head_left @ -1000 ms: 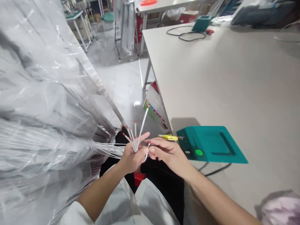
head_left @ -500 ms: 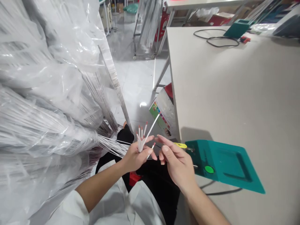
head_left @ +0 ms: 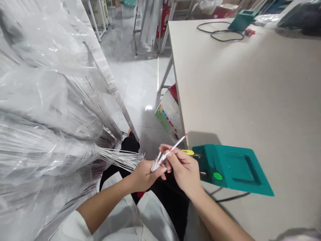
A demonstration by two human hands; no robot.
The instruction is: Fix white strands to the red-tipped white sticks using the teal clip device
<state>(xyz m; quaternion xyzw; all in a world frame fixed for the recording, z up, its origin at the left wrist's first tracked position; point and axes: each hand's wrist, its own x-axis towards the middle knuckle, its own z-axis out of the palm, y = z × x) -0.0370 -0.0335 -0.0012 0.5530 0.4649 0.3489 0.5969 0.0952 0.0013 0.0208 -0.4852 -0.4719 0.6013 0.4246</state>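
My left hand (head_left: 145,175) is closed round the ends of several thin white wires (head_left: 155,164) with reddish tips. Those wires seem to belong to the large bundle (head_left: 117,158) hanging to the left, though my hand hides the join. Thumb and forefinger of my right hand (head_left: 185,170) pinch at one white wire (head_left: 178,142), whose red tip points up and right past the fingers. Just right of that hand, on the table edge, lies a teal device (head_left: 243,167) with a bright green round button (head_left: 217,176) and a yellow-handled part (head_left: 188,152).
Plastic-wrapped wire bundles (head_left: 37,150) fill the left side on a rack. The pale table (head_left: 238,93) spans the right; a second teal device (head_left: 242,20) with a looped black cable (head_left: 213,35) sits at its back. A printed carton (head_left: 167,113) stands below its edge.
My right hand has come to my left hand and now pinches a wire. The wire ends, upright and fanned out before, lean right together. The whole view has shifted slightly.
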